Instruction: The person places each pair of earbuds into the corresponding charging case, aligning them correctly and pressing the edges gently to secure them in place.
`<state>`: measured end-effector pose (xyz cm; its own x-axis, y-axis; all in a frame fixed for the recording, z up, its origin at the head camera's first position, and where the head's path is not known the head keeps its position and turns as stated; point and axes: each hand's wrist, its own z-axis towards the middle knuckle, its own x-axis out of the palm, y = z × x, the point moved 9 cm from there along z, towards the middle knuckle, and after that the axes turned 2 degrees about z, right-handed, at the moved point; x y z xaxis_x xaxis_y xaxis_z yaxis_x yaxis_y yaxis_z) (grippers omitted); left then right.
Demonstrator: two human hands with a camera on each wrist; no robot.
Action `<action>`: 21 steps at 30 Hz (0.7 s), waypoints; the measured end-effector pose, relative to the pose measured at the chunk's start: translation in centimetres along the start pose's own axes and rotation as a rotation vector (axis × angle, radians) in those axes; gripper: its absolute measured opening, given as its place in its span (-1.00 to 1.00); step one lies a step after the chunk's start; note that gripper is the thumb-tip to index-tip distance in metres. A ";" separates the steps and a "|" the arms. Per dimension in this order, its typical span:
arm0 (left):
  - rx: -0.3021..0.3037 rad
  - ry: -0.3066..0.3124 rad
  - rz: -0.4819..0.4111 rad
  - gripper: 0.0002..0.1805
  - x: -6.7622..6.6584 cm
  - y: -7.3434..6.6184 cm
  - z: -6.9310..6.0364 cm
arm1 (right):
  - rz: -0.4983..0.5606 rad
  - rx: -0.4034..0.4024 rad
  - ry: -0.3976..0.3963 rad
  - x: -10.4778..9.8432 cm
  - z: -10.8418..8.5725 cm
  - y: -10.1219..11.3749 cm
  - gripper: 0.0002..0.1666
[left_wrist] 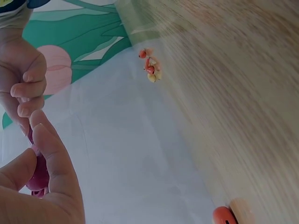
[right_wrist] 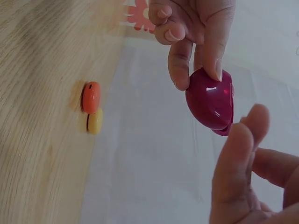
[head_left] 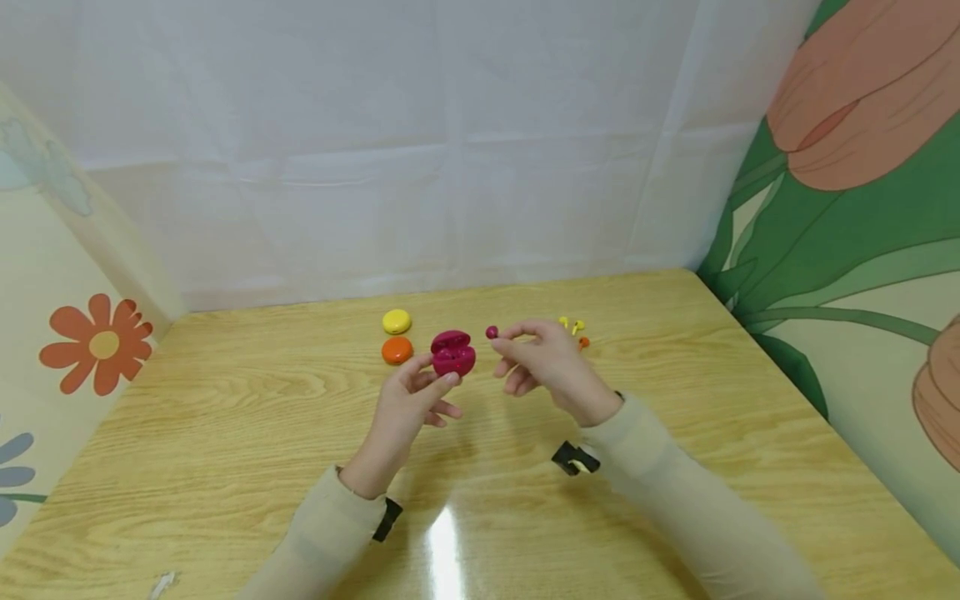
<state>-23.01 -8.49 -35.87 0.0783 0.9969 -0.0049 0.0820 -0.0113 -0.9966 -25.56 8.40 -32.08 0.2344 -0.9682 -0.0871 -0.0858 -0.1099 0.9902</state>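
Observation:
My left hand (head_left: 405, 400) holds a magenta earbud case (head_left: 454, 360) between thumb and fingers, above the table. Its lid (head_left: 451, 339) stands raised. To the right of the case, my right hand (head_left: 551, 362) pinches a small magenta earbud (head_left: 492, 332) between thumb and forefinger, apart from the case in the head view. From the right wrist, the case's rounded underside (right_wrist: 208, 100) shows, and the right fingertips hide the earbud. In the left wrist view the left fingers partly cover the case (left_wrist: 39, 175).
A yellow case (head_left: 397, 321) and an orange case (head_left: 397, 350) sit left of the hands, both closed. Behind the right hand lie yellow earbuds (head_left: 577, 326) and an orange earbud (head_left: 584, 342). A white cable end (head_left: 162, 583) is at the lower left. A white cloth (head_left: 450, 167) hangs behind the table.

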 end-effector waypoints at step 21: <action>0.000 0.003 -0.014 -0.58 0.2 -0.1 -0.1 | 0.110 -0.035 0.012 2.6 0.0 0.4 -0.75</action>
<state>-22.88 -8.29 -35.76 0.0805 0.9967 0.0090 0.0832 0.0022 -0.9965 -24.96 5.81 -31.90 0.2367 -0.9713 0.0238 -0.0777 0.0055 0.9970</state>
